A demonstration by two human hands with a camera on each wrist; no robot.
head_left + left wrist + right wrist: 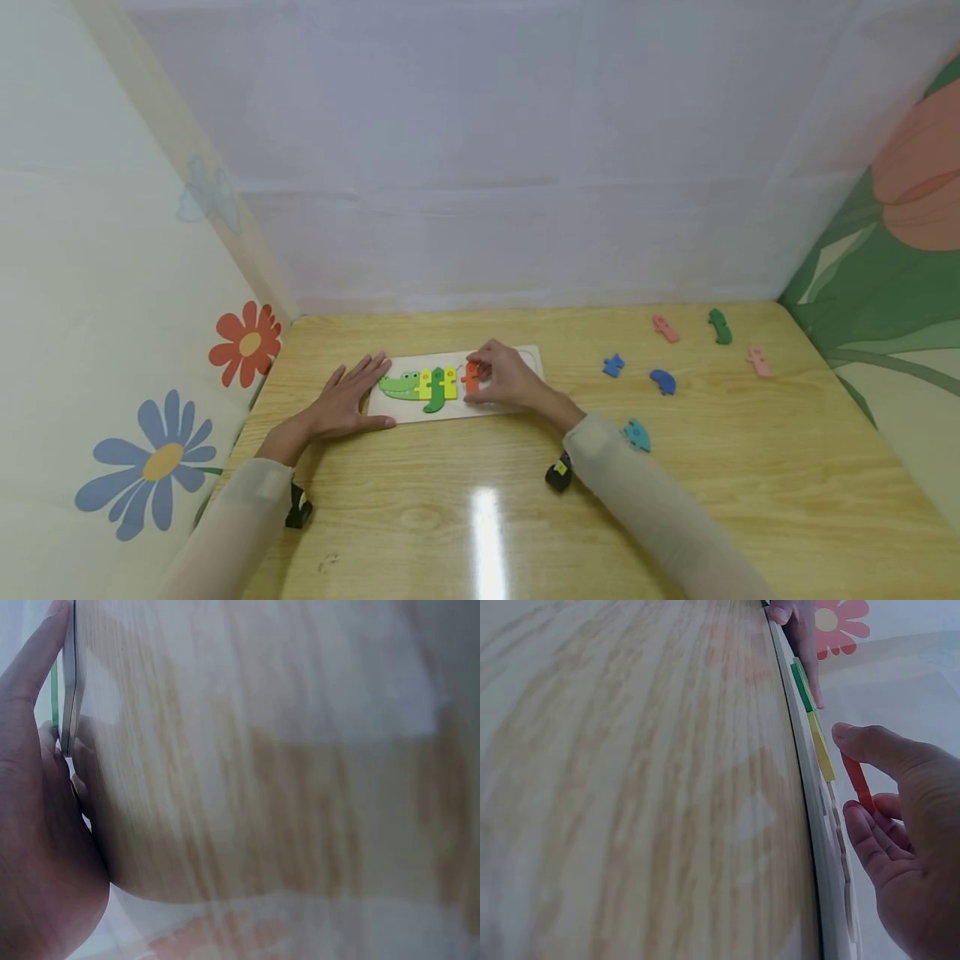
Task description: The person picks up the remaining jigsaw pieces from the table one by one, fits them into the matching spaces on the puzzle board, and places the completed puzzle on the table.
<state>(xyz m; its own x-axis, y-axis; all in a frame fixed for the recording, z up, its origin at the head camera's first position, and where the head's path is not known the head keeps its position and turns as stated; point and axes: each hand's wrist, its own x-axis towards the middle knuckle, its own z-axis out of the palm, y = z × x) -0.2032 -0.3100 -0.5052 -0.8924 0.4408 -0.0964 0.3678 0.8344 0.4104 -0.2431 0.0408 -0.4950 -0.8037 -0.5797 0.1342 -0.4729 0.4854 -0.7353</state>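
A white puzzle board (408,411) lies on the table with a light green crocodile head (399,385), yellow pieces (450,382) and a green leg piece (436,392) set in its left part. My left hand (347,404) rests on the board's left end, fingers spread, thumb along the near edge. My right hand (513,379) pinches an orange puzzle piece (472,377) between thumb and fingers, over the board right of the yellow piece. In the right wrist view the orange piece (858,782) is tilted and held just above the board.
Loose puzzle pieces lie to the right: a blue piece (613,365), a dark blue curved piece (663,382), a teal piece (637,435) by the right sleeve, a coral piece (665,328), a green piece (720,326) and a pink piece (759,362). A white curtain stands behind the table.
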